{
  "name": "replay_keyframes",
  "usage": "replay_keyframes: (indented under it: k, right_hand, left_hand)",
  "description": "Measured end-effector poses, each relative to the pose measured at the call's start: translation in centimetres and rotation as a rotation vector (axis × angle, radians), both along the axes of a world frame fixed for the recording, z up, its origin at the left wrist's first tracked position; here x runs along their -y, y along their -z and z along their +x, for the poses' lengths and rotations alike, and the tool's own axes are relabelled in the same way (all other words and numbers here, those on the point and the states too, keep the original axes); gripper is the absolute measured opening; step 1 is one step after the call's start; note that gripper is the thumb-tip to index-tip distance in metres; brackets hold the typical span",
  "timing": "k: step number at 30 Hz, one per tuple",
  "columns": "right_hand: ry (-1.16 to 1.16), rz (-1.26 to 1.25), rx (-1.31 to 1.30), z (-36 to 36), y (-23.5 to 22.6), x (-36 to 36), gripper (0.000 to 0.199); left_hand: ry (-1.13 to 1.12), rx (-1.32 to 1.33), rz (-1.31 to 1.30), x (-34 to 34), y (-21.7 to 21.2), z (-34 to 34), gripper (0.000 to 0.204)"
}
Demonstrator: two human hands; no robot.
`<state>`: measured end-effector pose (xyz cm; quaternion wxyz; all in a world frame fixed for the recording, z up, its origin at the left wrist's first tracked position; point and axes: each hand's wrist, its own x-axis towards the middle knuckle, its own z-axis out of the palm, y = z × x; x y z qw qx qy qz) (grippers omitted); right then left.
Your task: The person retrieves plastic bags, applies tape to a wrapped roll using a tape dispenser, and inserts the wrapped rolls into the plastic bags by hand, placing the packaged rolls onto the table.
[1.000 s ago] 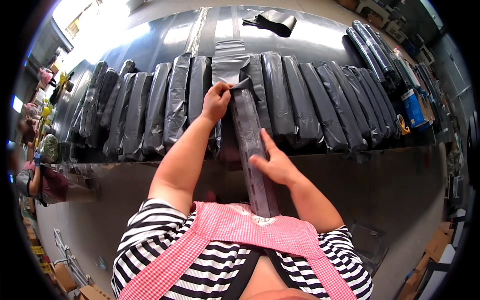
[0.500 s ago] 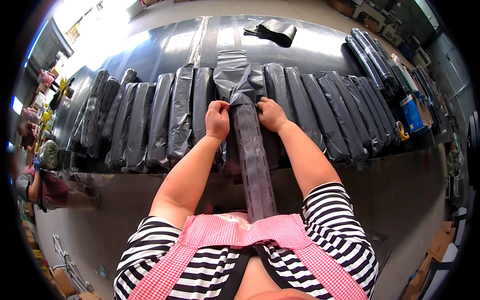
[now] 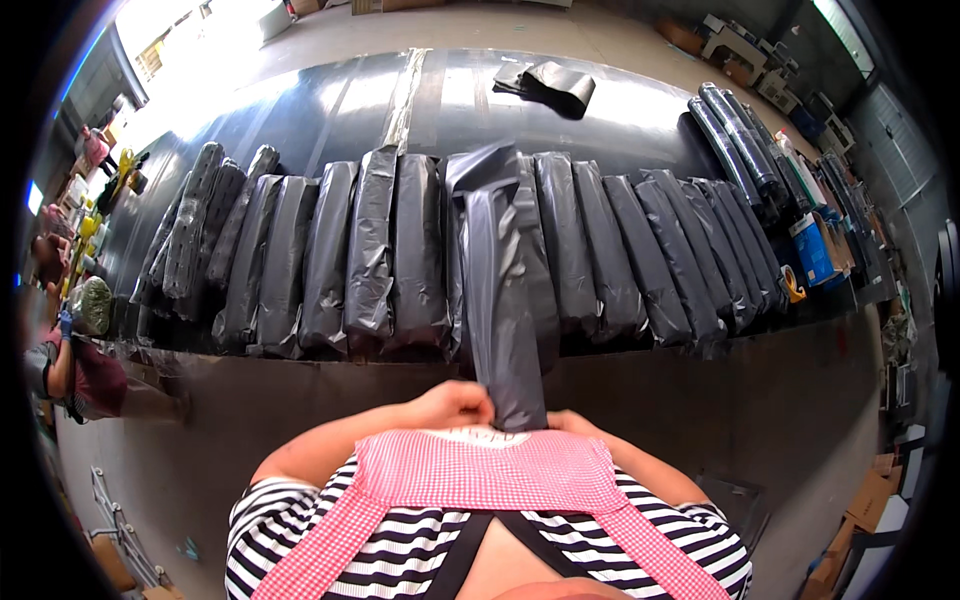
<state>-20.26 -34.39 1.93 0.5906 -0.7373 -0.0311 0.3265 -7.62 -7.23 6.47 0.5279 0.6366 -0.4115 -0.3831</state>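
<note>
A long black bundle sheathed in a dark grey plastic bag (image 3: 507, 300) juts from the table toward my chest, its near end low at the apron. My left hand (image 3: 460, 403) is closed at the bag's near left edge, fingers curled on the plastic. At the right edge of the same end is my right hand (image 3: 570, 422), closed against the bag, with part of it behind the plastic and the apron. The far end of the bag is bunched and lies on the row of other bundles.
Wrapped bundles (image 3: 420, 250) line the table's (image 3: 300, 110) near edge on both sides. A folded black plastic sheet (image 3: 550, 86) lies farther back. Clear-wrapped rolls (image 3: 735, 135), a blue box (image 3: 818, 245) and a tape roll (image 3: 793, 283) sit at right. Another person (image 3: 85, 375) stands at far left.
Both hands have pulled the bag from the far part of the bundle down toward my chest. The patterned surface that showed before is now covered by the plastic.
</note>
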Motion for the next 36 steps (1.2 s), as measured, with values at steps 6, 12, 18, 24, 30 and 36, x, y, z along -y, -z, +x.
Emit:
replay_keyframes:
  k: [6, 12, 18, 24, 30, 36]
  right_hand:
    - [0.500, 0.174, 0.260, 9.5, -5.3, -4.0, 0.020]
    - [0.479, 0.082, -0.028, 4.5, -2.2, -2.7, 0.014]
    - [0.615, 0.242, -0.147, 3.9, -2.0, -3.8, 0.016]
    - [0.654, 0.305, -0.004, 1.7, -1.6, -4.4, 0.015]
    - [0.521, 0.194, 0.264, 1.8, -0.9, -4.6, 0.015]
    - [0.418, 0.051, 0.352, 1.8, -1.2, -3.6, 0.014]
  left_hand:
    - [-0.523, 0.362, -0.128, 4.8, -5.4, 7.2, 0.010]
    - [-0.752, 0.920, -0.039, 1.5, -2.3, 1.9, 0.045]
    - [-0.834, 0.032, 0.145, -0.3, 1.6, -0.5, 0.027]
    - [-0.623, 1.120, -0.107, -0.5, -2.0, -3.3, 0.020]
    - [-0.268, 1.006, -0.063, 5.3, -0.8, -2.4, 0.023]
    - [-0.285, 0.828, -0.111, 4.8, -1.3, -2.4, 0.017]
